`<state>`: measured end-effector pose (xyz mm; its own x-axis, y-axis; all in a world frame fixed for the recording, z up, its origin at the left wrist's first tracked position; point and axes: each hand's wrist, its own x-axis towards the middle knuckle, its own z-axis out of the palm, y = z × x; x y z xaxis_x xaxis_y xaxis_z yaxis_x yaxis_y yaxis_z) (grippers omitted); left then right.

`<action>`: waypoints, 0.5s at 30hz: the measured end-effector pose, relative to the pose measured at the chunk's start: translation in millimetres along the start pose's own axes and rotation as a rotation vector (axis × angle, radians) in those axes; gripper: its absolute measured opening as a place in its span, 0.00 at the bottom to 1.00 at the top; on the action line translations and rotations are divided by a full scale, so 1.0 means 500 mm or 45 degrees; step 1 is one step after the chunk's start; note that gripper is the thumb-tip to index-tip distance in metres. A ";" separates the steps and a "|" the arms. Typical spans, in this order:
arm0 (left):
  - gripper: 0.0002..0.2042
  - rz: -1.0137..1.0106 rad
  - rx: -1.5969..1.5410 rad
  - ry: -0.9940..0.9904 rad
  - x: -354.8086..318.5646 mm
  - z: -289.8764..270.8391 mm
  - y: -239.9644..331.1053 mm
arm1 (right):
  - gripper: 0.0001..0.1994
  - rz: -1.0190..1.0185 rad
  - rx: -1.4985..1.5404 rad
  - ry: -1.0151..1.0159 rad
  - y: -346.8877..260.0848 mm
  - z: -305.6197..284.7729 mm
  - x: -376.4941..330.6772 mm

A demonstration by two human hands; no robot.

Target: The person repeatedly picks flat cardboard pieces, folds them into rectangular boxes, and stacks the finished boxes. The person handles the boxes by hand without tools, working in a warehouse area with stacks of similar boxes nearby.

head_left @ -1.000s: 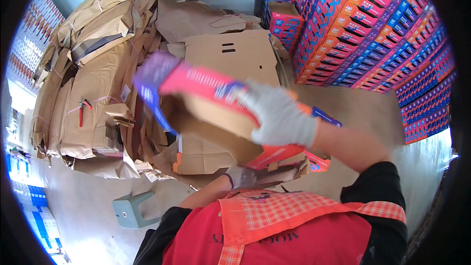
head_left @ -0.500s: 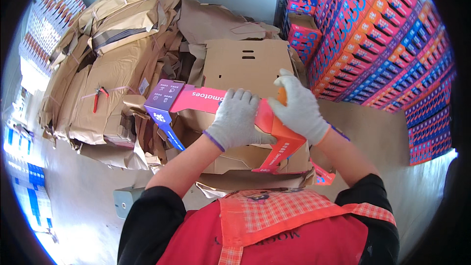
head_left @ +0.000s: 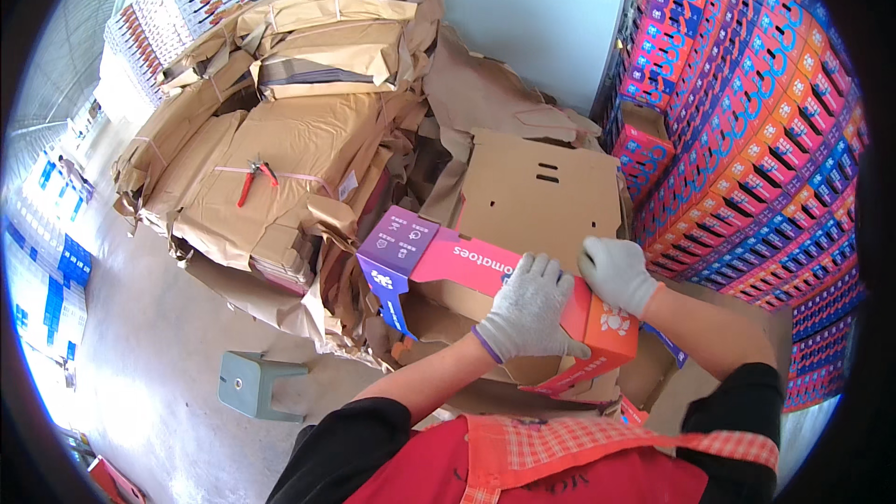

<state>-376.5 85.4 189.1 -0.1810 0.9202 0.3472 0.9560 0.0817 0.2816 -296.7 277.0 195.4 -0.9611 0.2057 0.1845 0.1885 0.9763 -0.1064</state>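
A partly folded cardboard carton (head_left: 471, 263), pink, purple and orange outside and brown inside, lies in front of me. My left hand (head_left: 529, 310), in a pale knit glove, grips its near long side, with fingers over the pink panel and the thumb toward the opening. Against the carton's right corner presses my gloved right hand (head_left: 616, 275), its fingers bent over the edge beside the orange end (head_left: 611, 334). Beneath and beyond the carton lies a flat brown cardboard blank (head_left: 537, 189) with slots.
Wrapped cardboard bundles (head_left: 289, 149) are piled at left, with red-handled pruning shears (head_left: 250, 182) on top. Colourful cartons (head_left: 756, 140) form a tall stack at right. On the floor at lower left stands a grey-green stool (head_left: 252, 385). Torn brown paper (head_left: 495, 98) lies behind.
The view has turned, so the surroundings sit farther right and lower. My right hand has come down onto the carton's corner, and the orange end piece now lies folded closer. My left hand keeps its grip.
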 end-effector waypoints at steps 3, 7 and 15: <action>0.52 0.021 0.006 0.177 -0.002 0.015 -0.010 | 0.15 0.130 0.119 -0.018 -0.006 0.014 0.019; 0.45 -0.025 -0.876 0.573 0.023 0.025 -0.066 | 0.31 0.062 0.490 -0.183 -0.064 -0.017 -0.010; 0.57 0.066 -0.295 -0.134 -0.223 -0.033 -0.111 | 0.34 0.289 0.883 0.079 0.078 -0.032 -0.013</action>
<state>-413.2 -28.0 149.2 -0.0966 0.9566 0.2751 0.8830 -0.0452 0.4673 -280.0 314.8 205.7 -0.8966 0.4212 0.1370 0.1908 0.6464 -0.7388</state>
